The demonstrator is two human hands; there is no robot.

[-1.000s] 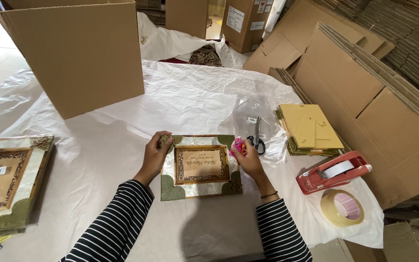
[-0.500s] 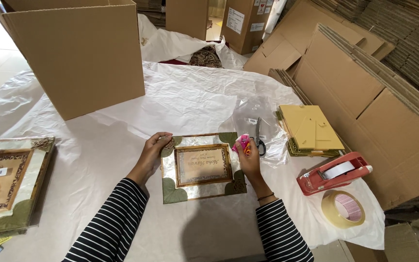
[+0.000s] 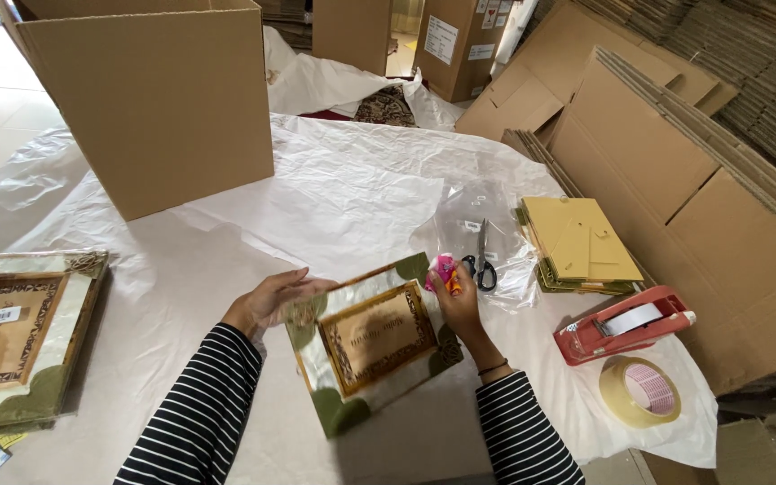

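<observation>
Gold-and-green frame (image 3: 372, 343): wrapped in clear film, held tilted above the counter (image 3: 226, 242); long axis runs from lower left to upper right, picture side up.
Left hand (image 3: 273, 301): fingers extended and loosely together, supporting the frame's upper left edge.
Right hand (image 3: 456, 299): grips the frame's upper right corner while pinching a small pink object (image 3: 445, 269).
Nearby: scissors (image 3: 481, 260) on a clear plastic bag just beyond the right hand; yellow backing boards (image 3: 578, 242) further right; red tape dispenser (image 3: 623, 323) and tape roll (image 3: 641, 392) near the counter edge.
Left side: second frame (image 3: 15, 346) lying flat, well apart.
Surface: white crumpled paper covers the counter; open cardboard box (image 3: 150, 99) stands behind.
Room: flattened cartons (image 3: 693, 153) stacked at right.
</observation>
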